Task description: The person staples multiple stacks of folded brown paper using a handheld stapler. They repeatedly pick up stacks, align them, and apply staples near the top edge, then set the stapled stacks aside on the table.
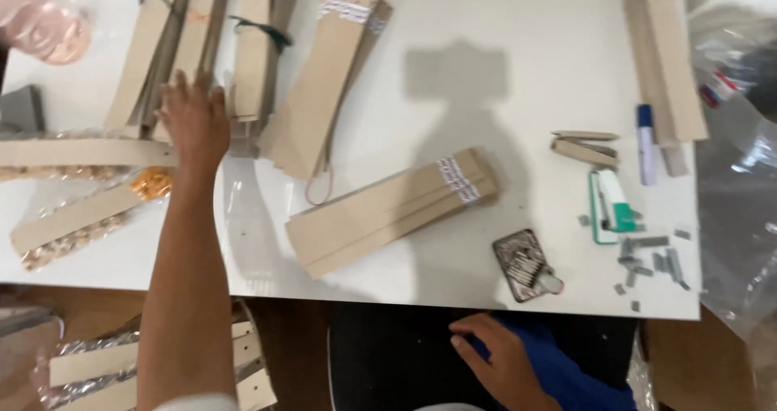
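Your left hand (pixel 194 120) rests on matt brown cardboard strips (pixel 174 47) lying on the smooth, slightly glossy white table (pixel 526 79). Right of those strips, the stapler (pixel 613 205) looks glossy plastic, with dull grey metal staples (pixel 651 261) beside it.

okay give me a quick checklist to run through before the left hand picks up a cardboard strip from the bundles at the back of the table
1. Left hand on the cardboard bundles: ok, its fingers rest on their near ends.
2. Grip closed on one strip: not ok, the fingers are spread flat.
3. Right hand free: ok, it holds nothing and rests below the table edge on blue cloth.
4. Bundles still tied: cannot tell for all; dark ties show on two.
5. Stapler to hand: ok, it lies at the right, with loose staples beside it.
6. Loose stack out of the arm's way: ok, it lies right of the forearm, not touching.
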